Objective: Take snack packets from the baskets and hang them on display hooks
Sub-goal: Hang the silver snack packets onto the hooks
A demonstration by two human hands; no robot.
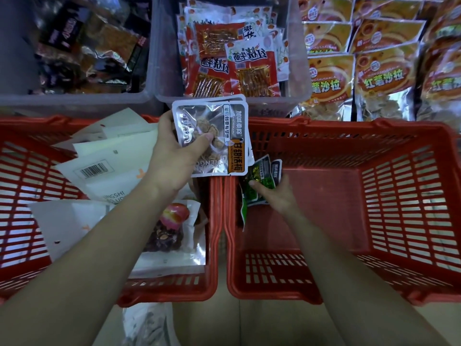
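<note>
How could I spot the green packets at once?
Of the two red baskets side by side, take the right basket. By its left wall the right hand grips a small bunch of green packets. Only these are green; the left hand holds silver-and-orange packets.

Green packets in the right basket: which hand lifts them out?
Right. The right hand is down in the right basket, fingers curled on the green packets. The left hand is occupied, holding silver packets above the baskets.

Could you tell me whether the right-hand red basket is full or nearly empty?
Nearly empty: the right basket shows bare floor apart from green packets the right hand grips.
</note>
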